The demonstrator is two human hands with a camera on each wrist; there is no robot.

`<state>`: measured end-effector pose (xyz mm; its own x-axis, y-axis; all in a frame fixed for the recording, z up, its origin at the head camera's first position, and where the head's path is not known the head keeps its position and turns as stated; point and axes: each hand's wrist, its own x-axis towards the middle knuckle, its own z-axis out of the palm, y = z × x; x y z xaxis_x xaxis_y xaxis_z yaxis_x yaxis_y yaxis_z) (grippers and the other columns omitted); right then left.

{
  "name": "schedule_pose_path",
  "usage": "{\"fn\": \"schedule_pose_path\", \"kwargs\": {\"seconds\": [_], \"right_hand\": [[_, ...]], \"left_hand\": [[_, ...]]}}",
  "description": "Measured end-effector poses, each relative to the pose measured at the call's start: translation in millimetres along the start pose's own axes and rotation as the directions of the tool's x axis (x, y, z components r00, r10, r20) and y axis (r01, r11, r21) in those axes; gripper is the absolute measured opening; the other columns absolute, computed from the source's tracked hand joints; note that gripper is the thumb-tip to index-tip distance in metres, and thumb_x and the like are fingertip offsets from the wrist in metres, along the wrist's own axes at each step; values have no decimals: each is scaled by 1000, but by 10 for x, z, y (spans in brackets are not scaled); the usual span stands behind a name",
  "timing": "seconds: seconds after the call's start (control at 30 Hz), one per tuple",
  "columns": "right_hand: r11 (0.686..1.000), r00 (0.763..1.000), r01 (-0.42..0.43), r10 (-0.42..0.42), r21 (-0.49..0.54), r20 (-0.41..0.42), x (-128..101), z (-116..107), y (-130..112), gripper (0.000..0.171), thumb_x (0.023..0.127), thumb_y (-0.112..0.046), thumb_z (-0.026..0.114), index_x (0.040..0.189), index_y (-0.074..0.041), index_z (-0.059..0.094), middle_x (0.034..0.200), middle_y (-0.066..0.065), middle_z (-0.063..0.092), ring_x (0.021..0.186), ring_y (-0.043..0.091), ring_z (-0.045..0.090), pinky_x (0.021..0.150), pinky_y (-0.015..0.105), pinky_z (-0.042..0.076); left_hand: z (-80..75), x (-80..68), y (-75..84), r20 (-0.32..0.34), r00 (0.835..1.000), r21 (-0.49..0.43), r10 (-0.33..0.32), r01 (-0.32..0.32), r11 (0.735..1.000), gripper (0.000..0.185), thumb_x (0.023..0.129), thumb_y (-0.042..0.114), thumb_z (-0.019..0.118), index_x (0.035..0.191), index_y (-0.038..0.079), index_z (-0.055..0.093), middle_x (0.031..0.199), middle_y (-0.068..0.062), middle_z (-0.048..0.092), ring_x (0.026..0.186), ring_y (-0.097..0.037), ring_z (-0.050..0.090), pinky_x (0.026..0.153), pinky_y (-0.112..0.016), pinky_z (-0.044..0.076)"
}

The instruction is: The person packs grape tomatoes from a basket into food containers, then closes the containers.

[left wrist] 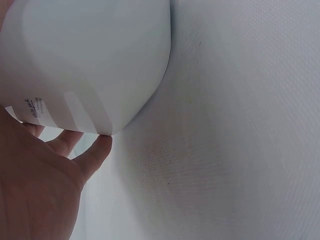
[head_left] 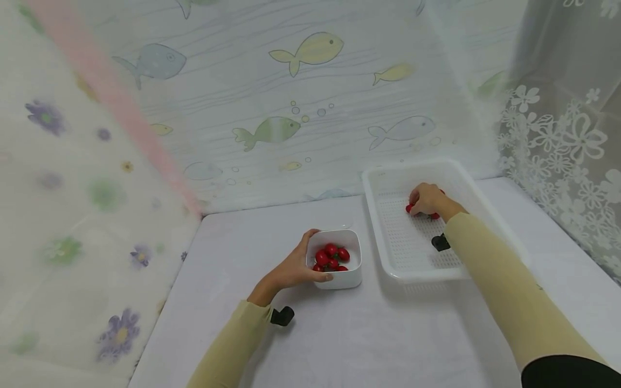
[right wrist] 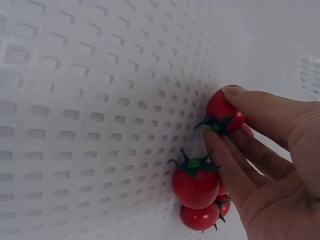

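My left hand (head_left: 291, 268) grips a small white square container (head_left: 342, 280) from its left side, thumb along the front and fingers round the back. Inside the container lie several red cherry tomatoes (head_left: 322, 258). In the left wrist view, the fingers (left wrist: 95, 156) press against the container's wall, which bears small dark print. My right hand (head_left: 426, 198) is down in a white plastic basket (head_left: 427, 277), pinching one cherry tomato (right wrist: 222, 106) with a green stem top between thumb and fingers. More cherry tomatoes (right wrist: 195, 187) lie beneath that hand on the basket's perforated bottom, partly hidden by it.
The basket stands to the right of the container on a white-covered table (head_left: 388, 345). A fish-patterned curtain (head_left: 271, 161) hangs behind, a flowered sheet (head_left: 87, 226) on the left, and white lace (head_left: 558, 140) at the right. Black wrist mounts (head_left: 283, 316) sit at both cuffs.
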<state>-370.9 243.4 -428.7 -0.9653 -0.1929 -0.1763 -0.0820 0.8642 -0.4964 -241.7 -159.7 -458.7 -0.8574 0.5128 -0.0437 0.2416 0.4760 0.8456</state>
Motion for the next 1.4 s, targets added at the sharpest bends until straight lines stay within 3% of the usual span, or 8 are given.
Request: {"fn": "schedule_pose_path", "kwargs": {"seconds": [0.3,0.57,0.7,0.97,1.4], "right_hand": [[992,1000,8,-12,129,27,-128,-92,-91,37,92,-16,76,117,9,65,113,25,65,95,32,63,80,43,55],[969,997,45,-58,243,48,-237,-220,-251,33,93,-14,75,114,9,65,112,25,68,94,30,72,94,53,54],[962,996,42,-61,271,63,-313,-241,-308,34,94,-14,74,116,11,65,114,26,67,97,33,72,95,50,55],[958,995,35,-62,285,83,-470,-307,-398,34,95,-14,73,117,10,64,114,25,68,86,20,73,86,39,58],[940,988,113,-139,321,60,-722,-441,-557,36,95,-22,74,118,5,67,112,17,73,94,24,74,71,32,53]], "left_hand": [[1,-5,11,5,1000,10,-11,11,1000,108,75,42,87,157,27,18,147,6,41,138,-16,39,112,-50,40],[-16,32,-39,-10,1000,4,20,-20,1000,113,74,42,89,159,21,17,146,8,42,137,-16,40,111,-51,40],[-14,35,-49,-9,1000,0,26,-26,1000,111,74,42,89,158,22,18,145,8,42,137,-16,40,112,-51,40],[-2,36,-66,-5,1000,-16,25,-25,1000,110,74,42,90,157,24,20,145,8,43,137,-15,40,112,-51,39],[-1,25,-36,-6,1000,13,4,-4,1000,109,75,42,89,157,27,18,147,6,42,139,-18,39,113,-52,39]]}}
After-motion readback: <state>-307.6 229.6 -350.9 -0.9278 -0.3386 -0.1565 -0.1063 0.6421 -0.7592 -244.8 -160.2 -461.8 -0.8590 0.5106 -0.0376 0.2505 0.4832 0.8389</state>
